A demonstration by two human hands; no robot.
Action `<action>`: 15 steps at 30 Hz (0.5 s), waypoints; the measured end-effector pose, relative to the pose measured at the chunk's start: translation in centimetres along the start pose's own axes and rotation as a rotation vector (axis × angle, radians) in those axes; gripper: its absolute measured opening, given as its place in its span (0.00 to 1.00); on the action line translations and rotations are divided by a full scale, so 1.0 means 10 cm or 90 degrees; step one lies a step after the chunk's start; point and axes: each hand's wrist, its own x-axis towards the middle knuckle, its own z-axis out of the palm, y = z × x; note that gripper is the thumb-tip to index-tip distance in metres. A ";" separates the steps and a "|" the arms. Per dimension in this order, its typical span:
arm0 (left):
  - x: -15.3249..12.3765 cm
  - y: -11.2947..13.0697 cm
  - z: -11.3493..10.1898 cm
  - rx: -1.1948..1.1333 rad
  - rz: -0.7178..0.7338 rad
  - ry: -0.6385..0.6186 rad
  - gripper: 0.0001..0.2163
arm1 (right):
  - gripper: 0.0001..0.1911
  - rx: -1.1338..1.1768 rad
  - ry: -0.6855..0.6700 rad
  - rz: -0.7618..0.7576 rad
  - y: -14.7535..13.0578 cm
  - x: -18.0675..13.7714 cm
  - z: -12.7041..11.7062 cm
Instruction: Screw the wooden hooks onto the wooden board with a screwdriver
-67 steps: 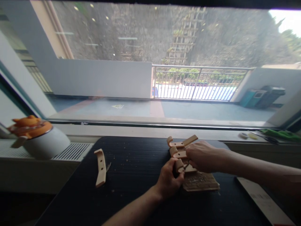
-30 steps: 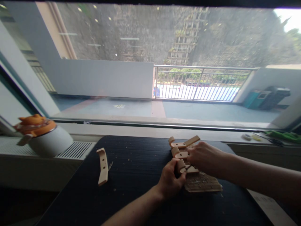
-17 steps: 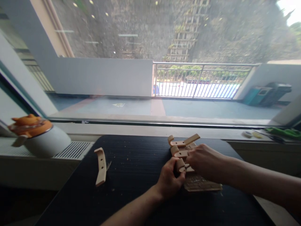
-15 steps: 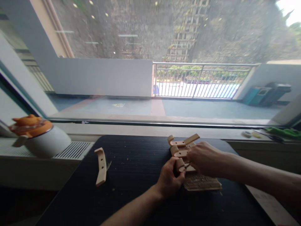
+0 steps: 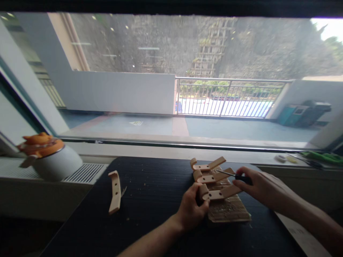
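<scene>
Near hook (image 5: 215, 195) lies crosswise on the board (image 5: 227, 210), holes facing up, perhaps for reach from above. Left hand (image 5: 191, 207) at its curled end, thumb and fingers pinched onto it, likely to keep it from sliding. Loose hook (image 5: 115, 194) well left on the dark table (image 5: 155, 221), seemingly parked clear of the work. Right hand (image 5: 253, 182) curled round the handle of a screwdriver (image 5: 241, 178), little gap left in the grip; shaft slopes over the middle hook (image 5: 207, 179). Tip touching wood or not: cannot tell. Far hook (image 5: 203, 167) next, all three curls on the left, probably for an even row. Beyond: pot (image 5: 55, 164), sill (image 5: 150, 151), railing (image 5: 227, 98) outside.
</scene>
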 end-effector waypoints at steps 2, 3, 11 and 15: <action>-0.01 0.03 -0.01 0.006 -0.013 -0.003 0.14 | 0.26 0.044 0.056 0.081 0.21 -0.05 0.28; -0.01 0.05 -0.01 0.005 -0.020 -0.009 0.15 | 0.28 0.080 0.078 0.106 0.29 -0.06 0.42; -0.03 0.03 -0.03 0.011 -0.066 -0.062 0.35 | 0.26 0.366 0.243 0.151 0.34 -0.12 1.07; -0.07 -0.03 -0.01 0.042 -0.081 -0.072 0.37 | 0.22 0.372 0.295 0.151 0.21 -0.15 1.17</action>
